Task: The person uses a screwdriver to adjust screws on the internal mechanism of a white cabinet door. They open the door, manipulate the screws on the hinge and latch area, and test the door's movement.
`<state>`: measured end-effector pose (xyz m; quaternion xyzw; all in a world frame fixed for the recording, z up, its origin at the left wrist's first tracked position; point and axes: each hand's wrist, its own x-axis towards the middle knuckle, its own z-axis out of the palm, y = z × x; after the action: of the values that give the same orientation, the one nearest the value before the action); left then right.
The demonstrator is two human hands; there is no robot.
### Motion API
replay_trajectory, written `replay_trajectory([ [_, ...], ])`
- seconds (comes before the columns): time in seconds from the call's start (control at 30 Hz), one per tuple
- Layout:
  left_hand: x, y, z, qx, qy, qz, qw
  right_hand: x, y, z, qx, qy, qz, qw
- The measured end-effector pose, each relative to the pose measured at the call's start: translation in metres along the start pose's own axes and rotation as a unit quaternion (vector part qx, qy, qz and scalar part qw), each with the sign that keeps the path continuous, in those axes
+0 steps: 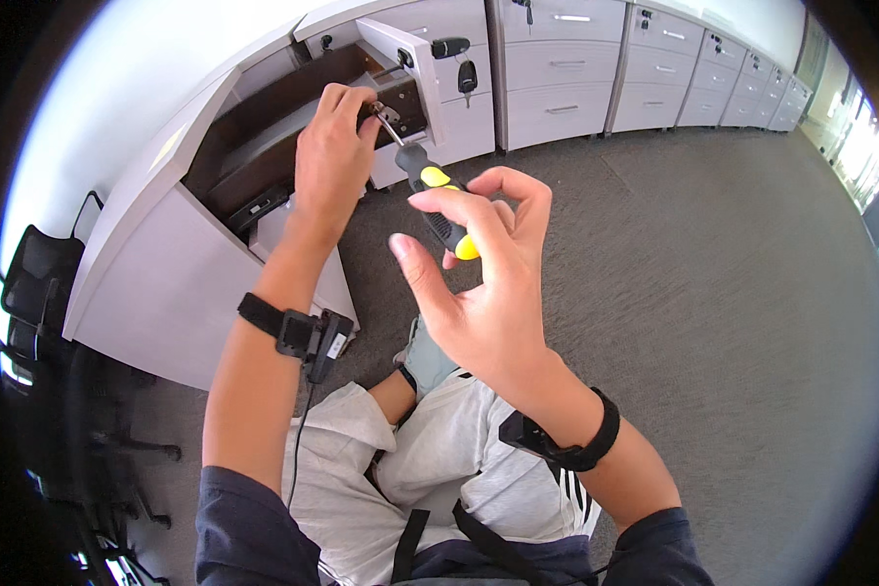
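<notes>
A screwdriver (pixel 412 159) with a black and yellow handle slants from my right hand up to the inner side of an open drawer's front (pixel 430 93). My right hand (pixel 493 269) is loosely curled about the handle, thumb standing away from it, a finger across its front. At the shaft's tip, my left hand (pixel 334 156) has its fingers bent together beside a small metal fitting (pixel 388 113). What those fingers pinch is mostly hidden. A lock (pixel 405 60) sits in the drawer front, and a black key (pixel 468 76) hangs by it.
The drawer belongs to a pale cabinet (pixel 156 283). More drawer cabinets (pixel 562 73) curve away to the right, some with keys in their locks. Black office chairs (pixel 41 273) stand at left. Grey carpet (pixel 713 293) lies below, with my bent legs (pixel 439 469) on it.
</notes>
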<state>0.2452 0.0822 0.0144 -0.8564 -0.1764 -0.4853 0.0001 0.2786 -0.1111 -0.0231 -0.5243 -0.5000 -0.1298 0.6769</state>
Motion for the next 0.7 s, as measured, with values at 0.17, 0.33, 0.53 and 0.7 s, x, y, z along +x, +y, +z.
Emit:
replay_trajectory([
  [0.17,0.005,0.000,0.002,0.030,-0.044,0.031,0.998,0.002,0.019,0.006,0.001,0.031,-0.051,0.998],
  [0.33,0.009,-0.007,0.003,0.082,-0.061,0.106,0.989,0.001,0.026,0.011,-0.050,0.052,-0.090,0.993],
  [0.53,0.019,-0.007,-0.004,0.141,-0.119,0.118,0.976,-0.003,0.019,0.012,-0.053,0.011,-0.027,0.998],
  [0.7,0.028,-0.006,-0.004,0.184,-0.152,0.138,0.961,0.003,0.029,0.014,-0.061,0.045,-0.104,0.992],
])
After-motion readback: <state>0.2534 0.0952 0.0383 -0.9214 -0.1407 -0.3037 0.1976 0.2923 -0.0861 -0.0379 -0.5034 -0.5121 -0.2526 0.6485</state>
